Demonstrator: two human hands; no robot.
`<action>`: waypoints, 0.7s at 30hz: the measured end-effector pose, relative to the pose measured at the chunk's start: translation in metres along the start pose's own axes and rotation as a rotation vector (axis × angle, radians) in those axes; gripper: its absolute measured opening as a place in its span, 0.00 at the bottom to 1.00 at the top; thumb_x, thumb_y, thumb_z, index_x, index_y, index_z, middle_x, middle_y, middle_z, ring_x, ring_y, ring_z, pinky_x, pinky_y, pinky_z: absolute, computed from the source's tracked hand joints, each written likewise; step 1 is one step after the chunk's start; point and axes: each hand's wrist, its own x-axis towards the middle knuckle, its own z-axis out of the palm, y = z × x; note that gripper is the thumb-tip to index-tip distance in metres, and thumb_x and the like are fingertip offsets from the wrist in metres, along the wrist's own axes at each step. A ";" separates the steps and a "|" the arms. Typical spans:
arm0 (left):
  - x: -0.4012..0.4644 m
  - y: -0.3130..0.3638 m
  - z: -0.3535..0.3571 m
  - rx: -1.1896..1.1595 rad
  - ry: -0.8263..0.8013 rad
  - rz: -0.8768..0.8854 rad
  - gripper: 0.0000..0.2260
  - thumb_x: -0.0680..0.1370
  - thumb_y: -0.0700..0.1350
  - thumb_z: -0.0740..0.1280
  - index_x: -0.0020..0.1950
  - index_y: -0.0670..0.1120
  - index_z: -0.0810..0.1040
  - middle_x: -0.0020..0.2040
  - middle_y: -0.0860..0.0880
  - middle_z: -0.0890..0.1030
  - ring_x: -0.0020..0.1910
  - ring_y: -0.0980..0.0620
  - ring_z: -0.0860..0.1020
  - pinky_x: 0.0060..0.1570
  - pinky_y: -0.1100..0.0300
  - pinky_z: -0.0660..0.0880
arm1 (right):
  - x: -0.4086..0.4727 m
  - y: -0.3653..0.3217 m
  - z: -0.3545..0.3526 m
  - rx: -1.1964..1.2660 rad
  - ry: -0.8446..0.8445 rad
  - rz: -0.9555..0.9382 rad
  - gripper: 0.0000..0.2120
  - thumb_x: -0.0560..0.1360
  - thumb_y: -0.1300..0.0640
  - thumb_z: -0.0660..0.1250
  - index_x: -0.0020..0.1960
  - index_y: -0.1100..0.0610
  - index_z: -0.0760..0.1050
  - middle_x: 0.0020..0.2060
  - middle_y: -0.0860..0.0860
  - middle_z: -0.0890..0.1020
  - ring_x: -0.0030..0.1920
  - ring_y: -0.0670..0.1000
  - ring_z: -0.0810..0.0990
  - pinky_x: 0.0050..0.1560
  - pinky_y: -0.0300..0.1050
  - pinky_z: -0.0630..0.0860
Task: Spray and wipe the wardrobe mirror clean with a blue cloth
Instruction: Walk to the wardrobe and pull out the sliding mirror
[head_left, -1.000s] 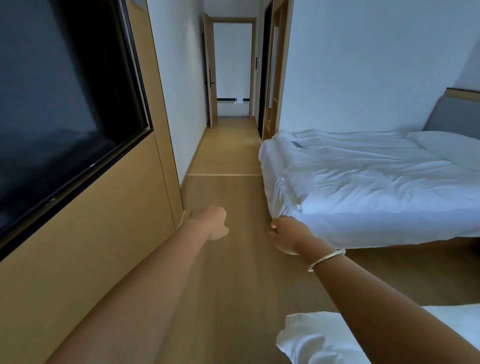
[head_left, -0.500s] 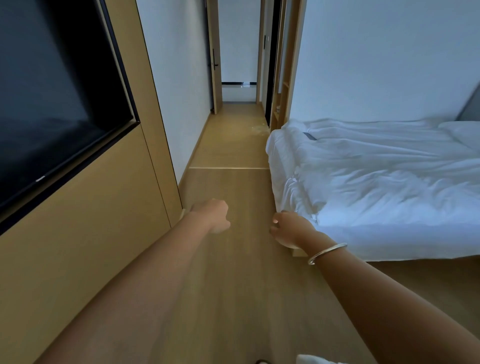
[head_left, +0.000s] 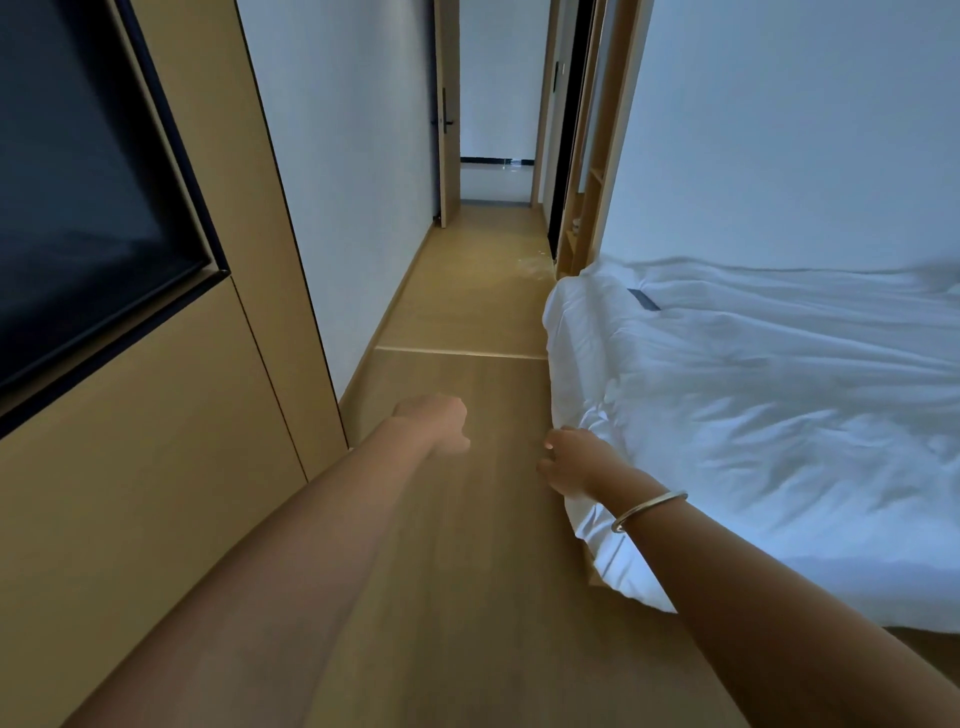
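1. Step in hand: judged to be the approach. No spray bottle, blue cloth or wardrobe mirror appeared in view, so where the task's things lay could not be told; spraying and wiping were not yet begun.
2. Left hand (head_left: 434, 422): extended toward 12 o'clock over the wood floor (head_left: 457, 545), fingers curled into a loose fist, holding nothing.
3. Right hand (head_left: 574, 462): at 1 o'clock of centre, just beside the corner of the white bed (head_left: 753, 415), fingers loosely curled, empty; a metal bangle (head_left: 647, 511) at the wrist.
4. Next move, as judged: walk on down the corridor (head_left: 483, 291) at 12 o'clock, locate cloth and sprayer, take one in each hand.
5. Edges: wood wall panel (head_left: 156, 493) with a dark screen (head_left: 78, 208) at 9 to 10 o'clock; bed corner at 3 o'clock.
6. Open room: a narrow floor lane between panel and bed, running toward an open door (head_left: 447, 114) at 12 o'clock.
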 end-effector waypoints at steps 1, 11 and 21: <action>0.009 -0.002 -0.002 -0.004 -0.006 -0.004 0.12 0.76 0.45 0.60 0.53 0.39 0.76 0.39 0.43 0.75 0.38 0.43 0.73 0.38 0.58 0.66 | 0.010 0.001 -0.001 0.003 -0.010 -0.001 0.18 0.77 0.54 0.56 0.63 0.59 0.71 0.60 0.56 0.74 0.61 0.56 0.72 0.60 0.50 0.71; 0.132 -0.027 -0.031 0.006 -0.012 0.008 0.11 0.77 0.46 0.60 0.54 0.42 0.76 0.53 0.42 0.80 0.53 0.43 0.78 0.45 0.55 0.73 | 0.134 0.011 -0.012 0.044 -0.022 0.024 0.19 0.76 0.53 0.57 0.64 0.59 0.70 0.62 0.55 0.73 0.62 0.56 0.71 0.61 0.51 0.71; 0.308 -0.085 -0.096 0.042 0.021 0.061 0.13 0.76 0.46 0.60 0.55 0.40 0.75 0.56 0.40 0.79 0.55 0.41 0.77 0.53 0.50 0.74 | 0.325 -0.002 -0.052 0.058 -0.014 0.049 0.19 0.76 0.53 0.57 0.65 0.59 0.69 0.62 0.55 0.73 0.63 0.55 0.70 0.61 0.52 0.71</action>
